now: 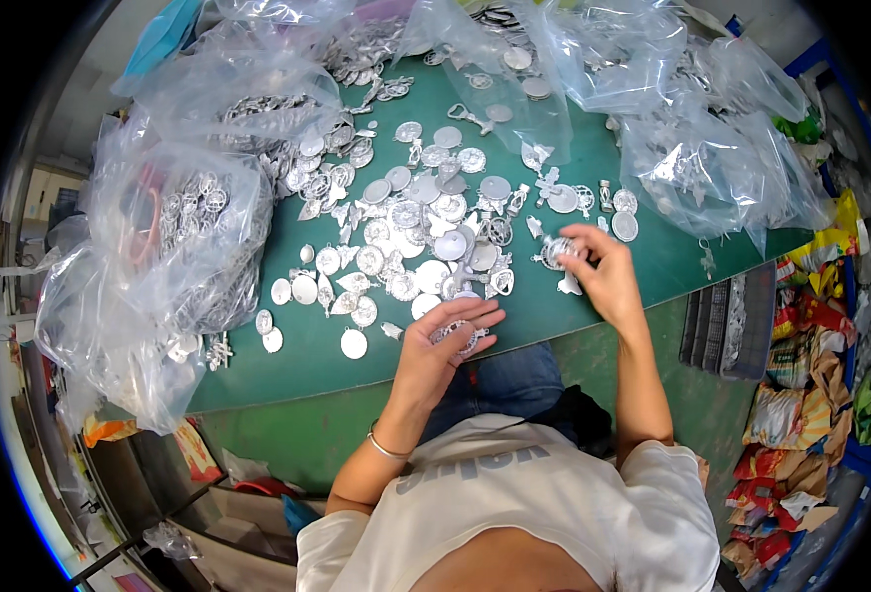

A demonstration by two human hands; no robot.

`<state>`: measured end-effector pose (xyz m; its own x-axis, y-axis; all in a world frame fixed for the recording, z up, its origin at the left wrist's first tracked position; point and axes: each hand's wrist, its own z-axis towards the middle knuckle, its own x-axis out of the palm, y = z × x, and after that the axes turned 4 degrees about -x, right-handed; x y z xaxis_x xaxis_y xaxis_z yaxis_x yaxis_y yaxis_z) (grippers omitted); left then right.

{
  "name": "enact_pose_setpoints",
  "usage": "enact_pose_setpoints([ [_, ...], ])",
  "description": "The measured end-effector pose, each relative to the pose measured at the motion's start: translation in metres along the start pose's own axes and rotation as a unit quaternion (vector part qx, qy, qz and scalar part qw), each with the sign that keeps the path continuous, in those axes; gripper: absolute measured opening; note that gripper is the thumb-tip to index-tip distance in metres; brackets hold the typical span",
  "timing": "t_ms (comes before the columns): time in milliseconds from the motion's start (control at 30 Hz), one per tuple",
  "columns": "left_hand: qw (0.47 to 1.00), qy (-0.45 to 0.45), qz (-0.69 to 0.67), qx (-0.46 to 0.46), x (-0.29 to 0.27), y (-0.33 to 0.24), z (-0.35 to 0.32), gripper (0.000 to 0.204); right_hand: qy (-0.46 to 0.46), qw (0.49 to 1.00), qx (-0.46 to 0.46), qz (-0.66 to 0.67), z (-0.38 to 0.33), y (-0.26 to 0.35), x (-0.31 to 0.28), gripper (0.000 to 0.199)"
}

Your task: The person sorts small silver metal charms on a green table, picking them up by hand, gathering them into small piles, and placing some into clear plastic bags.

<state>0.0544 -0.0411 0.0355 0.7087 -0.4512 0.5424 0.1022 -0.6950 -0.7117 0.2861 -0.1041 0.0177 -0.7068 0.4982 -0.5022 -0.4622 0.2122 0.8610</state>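
My left hand (428,357), palm up near the table's front edge, has its fingers curled around a round openwork silver pendant (468,339). Farther right, my right hand (608,276) pinches a silver openwork charm (558,251) between thumb and fingers, just above the green tabletop. Part of that charm is hidden by the fingertips. A wide loose pile of silver metal medallions (416,219) spreads beyond and left of my left hand. Past my right hand lie a few discs (625,226) and a cross-shaped charm (547,184).
Clear plastic bags of metal charms (199,237) crowd the table's left side. More bags (692,148) stand at the far right. Below the right edge are dark plastic crates (726,326) and colourful packaging (781,414). Cardboard boxes (228,538) sit at the lower left.
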Motion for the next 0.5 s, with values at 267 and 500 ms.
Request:
enact_pose_setpoints([
  [267, 0.997, -0.019, -0.078, -0.011, -0.003, 0.005, -0.001, 0.031, 0.075, 0.97, -0.09, -0.211, -0.003, 0.02, 0.001, 0.046],
  [500, 0.994, -0.018, -0.106, -0.023, -0.004, 0.012, 0.0, 0.03, 0.18, 0.955, -0.198, -0.128, 0.025, 0.037, 0.014, 0.054],
])
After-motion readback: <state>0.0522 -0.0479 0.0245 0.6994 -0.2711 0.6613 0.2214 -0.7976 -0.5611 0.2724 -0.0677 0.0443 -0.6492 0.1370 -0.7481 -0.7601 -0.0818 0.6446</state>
